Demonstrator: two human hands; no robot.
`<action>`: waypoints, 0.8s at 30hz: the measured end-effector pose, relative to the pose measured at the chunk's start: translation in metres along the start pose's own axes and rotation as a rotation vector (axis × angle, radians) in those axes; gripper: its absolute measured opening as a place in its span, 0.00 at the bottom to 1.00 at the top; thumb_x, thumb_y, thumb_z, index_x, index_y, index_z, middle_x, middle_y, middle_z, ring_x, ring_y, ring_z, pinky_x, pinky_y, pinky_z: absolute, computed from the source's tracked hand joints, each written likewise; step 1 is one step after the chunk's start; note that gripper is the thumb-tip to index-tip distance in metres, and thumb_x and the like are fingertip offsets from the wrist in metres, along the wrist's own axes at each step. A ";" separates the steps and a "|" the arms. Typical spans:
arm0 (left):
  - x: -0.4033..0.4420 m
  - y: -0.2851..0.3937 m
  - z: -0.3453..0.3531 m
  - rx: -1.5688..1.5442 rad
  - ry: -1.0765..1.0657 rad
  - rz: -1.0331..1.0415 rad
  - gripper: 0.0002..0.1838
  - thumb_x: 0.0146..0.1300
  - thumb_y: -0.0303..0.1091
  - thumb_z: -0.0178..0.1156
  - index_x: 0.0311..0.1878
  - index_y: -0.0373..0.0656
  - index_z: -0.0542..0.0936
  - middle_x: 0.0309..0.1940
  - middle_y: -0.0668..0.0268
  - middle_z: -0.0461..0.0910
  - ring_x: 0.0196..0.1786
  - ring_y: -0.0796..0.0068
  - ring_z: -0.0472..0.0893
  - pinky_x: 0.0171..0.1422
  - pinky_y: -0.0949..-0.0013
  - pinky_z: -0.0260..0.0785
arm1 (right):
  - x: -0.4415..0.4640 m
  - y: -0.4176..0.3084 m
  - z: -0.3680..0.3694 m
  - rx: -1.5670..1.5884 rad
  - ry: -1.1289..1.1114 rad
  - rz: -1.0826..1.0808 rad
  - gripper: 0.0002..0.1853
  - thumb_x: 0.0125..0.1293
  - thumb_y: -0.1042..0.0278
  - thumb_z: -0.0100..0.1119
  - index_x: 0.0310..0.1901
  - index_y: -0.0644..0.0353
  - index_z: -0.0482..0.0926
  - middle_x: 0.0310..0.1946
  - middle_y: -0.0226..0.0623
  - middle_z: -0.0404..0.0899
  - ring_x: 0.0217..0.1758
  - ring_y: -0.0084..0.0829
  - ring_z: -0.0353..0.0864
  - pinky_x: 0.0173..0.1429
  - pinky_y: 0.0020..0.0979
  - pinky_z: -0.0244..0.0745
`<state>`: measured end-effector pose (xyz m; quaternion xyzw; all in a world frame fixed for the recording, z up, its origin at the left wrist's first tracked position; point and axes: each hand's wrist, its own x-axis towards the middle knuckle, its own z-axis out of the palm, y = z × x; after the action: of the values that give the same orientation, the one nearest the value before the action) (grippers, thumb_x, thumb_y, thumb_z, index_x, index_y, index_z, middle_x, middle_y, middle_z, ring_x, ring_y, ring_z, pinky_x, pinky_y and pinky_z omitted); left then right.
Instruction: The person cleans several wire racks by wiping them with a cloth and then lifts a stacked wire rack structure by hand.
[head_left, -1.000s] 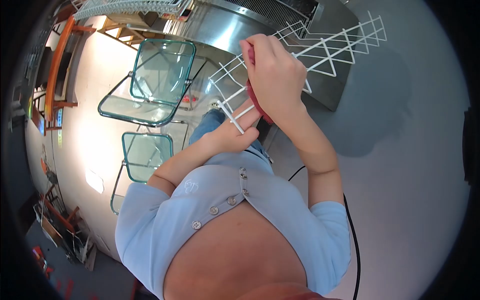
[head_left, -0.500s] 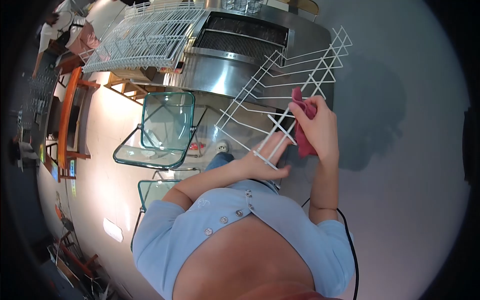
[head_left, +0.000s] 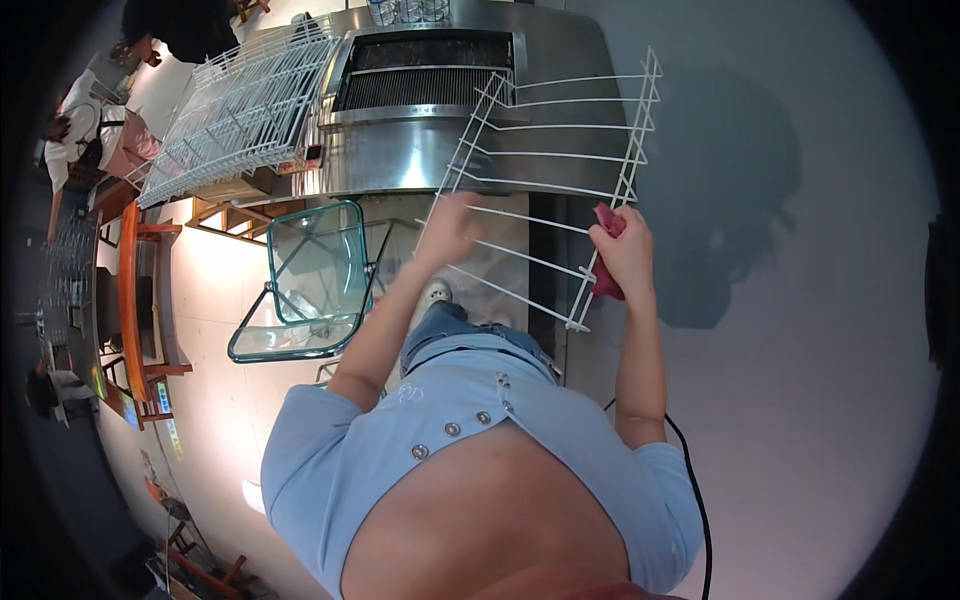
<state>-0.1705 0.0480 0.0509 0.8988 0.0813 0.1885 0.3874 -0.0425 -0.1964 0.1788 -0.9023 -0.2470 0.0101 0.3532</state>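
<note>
A white wire rack (head_left: 560,182) is held up in front of me, tilted, its far end over the steel counter. My right hand (head_left: 630,252) is closed on a dark red cloth (head_left: 607,280), which is pressed against the rack's right-hand rail near its close end. At the opposite side rail is my left hand (head_left: 450,235), smeared by motion. Its fingers are too blurred to show whether they grip the wire.
Several white wire racks (head_left: 240,110) are stacked left of a steel counter with a built-in grill (head_left: 425,75). Glasses (head_left: 410,10) stand behind it. A clear folding chair (head_left: 320,265) is at left, before a wooden table (head_left: 130,290). Other people (head_left: 195,30) are at the far left. A grey wall (head_left: 800,420) is at right.
My left hand has moved from the rack's close end up to its left side rail. The rack has swung leftward and spread wider in view. My right hand still holds the cloth against the rail.
</note>
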 end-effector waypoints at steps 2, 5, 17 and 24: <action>-0.005 -0.096 0.012 0.023 0.098 -0.416 0.28 0.54 0.44 0.62 0.56 0.38 0.75 0.53 0.53 0.75 0.60 0.54 0.71 0.64 0.57 0.63 | -0.003 0.015 0.006 0.045 0.091 0.008 0.13 0.47 0.66 0.62 0.29 0.66 0.73 0.27 0.42 0.71 0.29 0.42 0.73 0.36 0.36 0.68; -0.017 -0.152 0.005 -0.109 -0.073 -0.857 0.32 0.55 0.53 0.61 0.57 0.40 0.74 0.54 0.57 0.75 0.58 0.59 0.73 0.61 0.60 0.65 | -0.002 0.035 0.012 0.228 0.091 0.036 0.11 0.47 0.69 0.61 0.29 0.66 0.72 0.26 0.40 0.70 0.27 0.37 0.71 0.35 0.32 0.67; -0.027 -0.100 -0.107 -1.603 -0.244 -0.570 0.38 0.64 0.58 0.49 0.71 0.45 0.56 0.65 0.55 0.66 0.67 0.51 0.66 0.62 0.44 0.68 | 0.004 0.069 0.002 0.710 -0.097 0.280 0.04 0.48 0.77 0.54 0.27 0.60 0.69 0.21 0.23 0.65 0.24 0.16 0.65 0.29 0.20 0.60; -0.022 -0.029 -0.148 -1.406 0.132 -0.609 0.43 0.44 0.28 0.48 0.71 0.46 0.54 0.24 0.64 0.70 0.23 0.74 0.72 0.48 0.48 0.77 | 0.035 0.102 0.029 0.769 -0.182 0.342 0.03 0.50 0.77 0.53 0.29 0.61 0.73 0.21 0.25 0.69 0.24 0.16 0.66 0.28 0.20 0.60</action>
<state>-0.2506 0.1605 0.1166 0.3660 0.2092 0.1343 0.8968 0.0275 -0.2258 0.0973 -0.7284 -0.1024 0.2393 0.6337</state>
